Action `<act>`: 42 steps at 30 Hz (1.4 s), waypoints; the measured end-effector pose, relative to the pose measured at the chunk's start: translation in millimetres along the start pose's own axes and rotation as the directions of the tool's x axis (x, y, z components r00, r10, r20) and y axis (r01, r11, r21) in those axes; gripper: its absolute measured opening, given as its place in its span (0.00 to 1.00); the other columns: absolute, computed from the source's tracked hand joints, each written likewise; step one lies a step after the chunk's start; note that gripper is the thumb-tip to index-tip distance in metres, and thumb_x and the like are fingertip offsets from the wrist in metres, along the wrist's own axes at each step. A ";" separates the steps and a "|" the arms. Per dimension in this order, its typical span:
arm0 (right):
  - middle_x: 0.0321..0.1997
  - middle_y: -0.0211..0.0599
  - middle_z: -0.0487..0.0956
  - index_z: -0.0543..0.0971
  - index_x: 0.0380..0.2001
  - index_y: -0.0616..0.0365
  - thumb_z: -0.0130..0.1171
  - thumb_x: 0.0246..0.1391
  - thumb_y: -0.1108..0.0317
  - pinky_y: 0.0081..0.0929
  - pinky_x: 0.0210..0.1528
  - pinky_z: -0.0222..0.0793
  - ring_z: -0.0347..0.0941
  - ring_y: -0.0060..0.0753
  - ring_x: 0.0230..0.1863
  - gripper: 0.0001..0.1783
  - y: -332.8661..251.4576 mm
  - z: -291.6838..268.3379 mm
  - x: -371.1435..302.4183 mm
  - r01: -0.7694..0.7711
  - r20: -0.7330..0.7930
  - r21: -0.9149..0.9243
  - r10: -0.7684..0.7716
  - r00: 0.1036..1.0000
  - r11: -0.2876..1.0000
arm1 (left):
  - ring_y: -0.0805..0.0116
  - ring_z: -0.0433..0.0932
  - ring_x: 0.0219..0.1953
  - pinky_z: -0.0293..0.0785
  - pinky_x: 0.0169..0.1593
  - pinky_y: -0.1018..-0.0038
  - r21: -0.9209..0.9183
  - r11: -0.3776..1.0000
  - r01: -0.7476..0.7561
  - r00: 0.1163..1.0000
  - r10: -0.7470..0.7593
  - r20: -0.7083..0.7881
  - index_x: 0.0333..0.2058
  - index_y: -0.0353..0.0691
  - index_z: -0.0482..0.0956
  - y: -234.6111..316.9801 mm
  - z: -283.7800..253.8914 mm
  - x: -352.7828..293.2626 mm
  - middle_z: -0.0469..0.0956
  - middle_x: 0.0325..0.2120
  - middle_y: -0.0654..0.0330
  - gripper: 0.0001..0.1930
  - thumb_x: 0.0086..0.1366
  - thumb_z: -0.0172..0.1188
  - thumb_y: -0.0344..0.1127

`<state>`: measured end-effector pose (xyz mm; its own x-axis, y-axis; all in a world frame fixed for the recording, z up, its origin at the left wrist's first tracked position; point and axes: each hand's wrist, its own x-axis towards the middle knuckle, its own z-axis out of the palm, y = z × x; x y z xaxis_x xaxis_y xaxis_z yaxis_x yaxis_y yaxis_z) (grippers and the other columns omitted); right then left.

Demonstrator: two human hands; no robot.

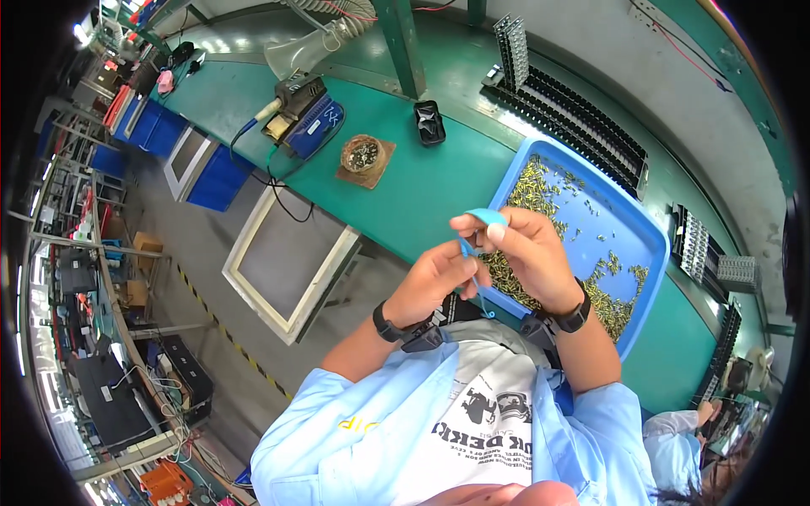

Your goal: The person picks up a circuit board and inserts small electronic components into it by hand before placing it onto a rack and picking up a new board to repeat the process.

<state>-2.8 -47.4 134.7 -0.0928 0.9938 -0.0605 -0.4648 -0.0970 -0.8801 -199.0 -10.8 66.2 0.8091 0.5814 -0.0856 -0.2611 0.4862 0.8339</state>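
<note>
In front of my chest, my left hand and my right hand are close together above the near edge of a light blue tray. A soft light blue strip is pinched between the thumb and fingers of my right hand. My left fingers close on a narrower, darker blue length, and a thin blue end hangs below them with a curl at its tip. Whether both blue parts are one piece is hidden by my fingers. Many small brass-coloured metal pieces lie loose in the tray.
A blue soldering station, a round tin of solder scraps and a small black box stand on the green bench. Black slotted racks line the back. Left of the bench stands a pale frame. Another person's sleeve shows lower right.
</note>
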 end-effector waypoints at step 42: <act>0.34 0.43 0.82 0.84 0.35 0.60 0.67 0.50 0.79 0.40 0.43 0.75 0.80 0.50 0.37 0.08 62.7 40.8 -53.6 0.455 0.333 -0.641 -0.310 0.890 0.618 | 0.52 0.43 0.81 0.47 0.77 0.53 -0.513 0.756 -0.406 0.892 0.450 -0.041 0.79 0.45 0.32 30.7 42.4 -34.1 0.33 0.81 0.60 0.51 0.74 0.60 0.52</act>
<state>-62.9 -108.8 102.0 -0.2320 0.8970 0.3763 0.2350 0.4271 -0.8731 -212.3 -43.4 117.8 0.5823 0.7644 0.2767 -0.7958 0.4666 0.3859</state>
